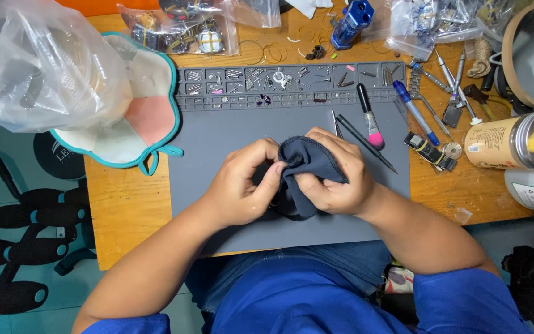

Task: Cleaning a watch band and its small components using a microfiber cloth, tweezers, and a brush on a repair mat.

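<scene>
Cloth [309,162]: dark blue-grey, bunched at the centre of the grey work mat [230,133], between both hands.
Left hand [239,185]: curled at 9 o'clock of the cloth, fingertips pinching its near edge.
Right hand [335,176]: wrapped over the cloth from 3 o'clock, fingers closed on the folds.
Hands together: touching through the fabric, clamped on the cloth; whatever sits inside the folds cannot be told.
Handling, as judged: soft, light, limp; no stiffness, likely to slump if released; stitched hem the firmest place to grip, bunched middle fine for a loose hold.
Long axis: none clear while crumpled; bundle runs roughly from 11 o'clock down to 5 o'clock, hemmed edge arcing across the top.
At 12 o'clock: mat's tray compartments [279,79] with tiny metal parts.
At 2 o'clock: pink-tipped brush [371,120], black thin tool [366,143], blue pen-like tool [414,111].
At 3 o'clock, well apart: cylindrical tin [514,141].
At 10 o'clock: clear plastic bag [38,65], teal-edged pouch [143,117].
</scene>
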